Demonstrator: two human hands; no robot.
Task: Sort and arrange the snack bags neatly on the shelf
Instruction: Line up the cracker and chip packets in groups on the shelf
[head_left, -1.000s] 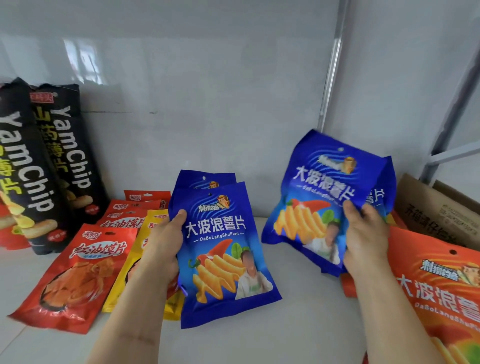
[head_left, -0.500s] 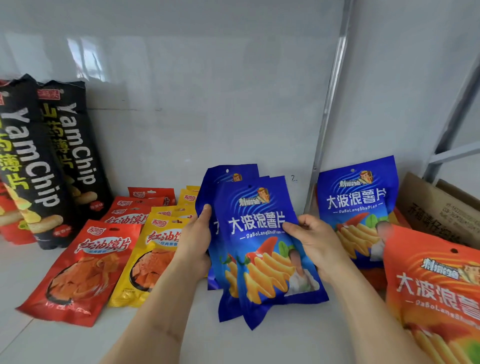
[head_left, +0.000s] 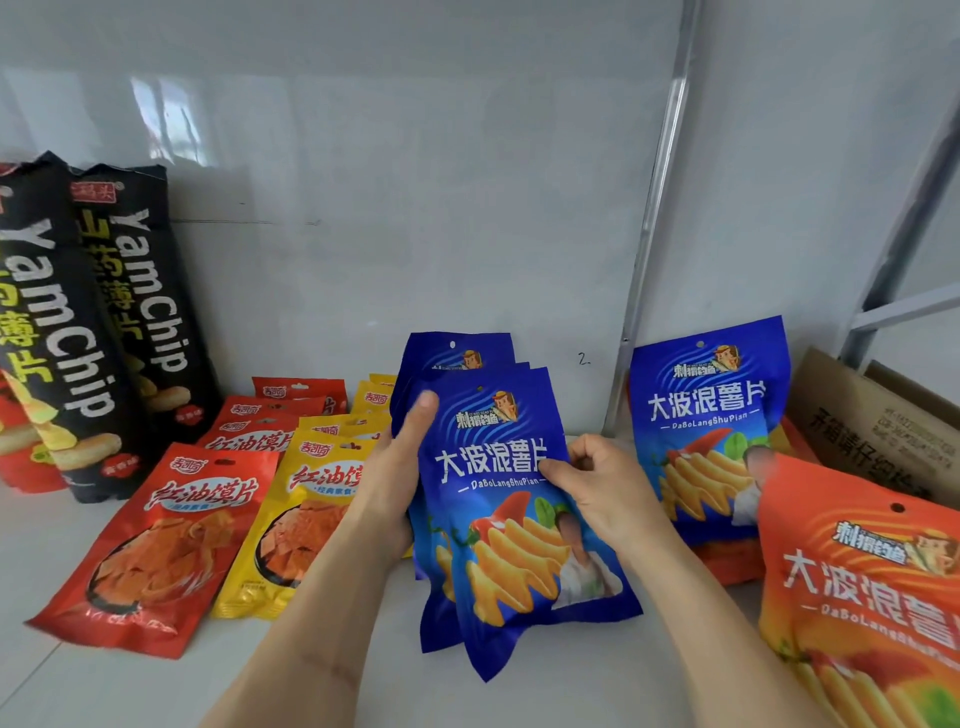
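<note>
Head cam had both hands, left hand and right hand, pinching the blue chip bags beside the yellow bags, probably squaring the stack.

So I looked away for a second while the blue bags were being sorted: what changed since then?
The right hand carried its blue bag left onto the blue stack gripped by the left hand; both now pinch that stack. Another blue bag remains at the right. The red and yellow bags and black YamChip bags stayed put.
</note>
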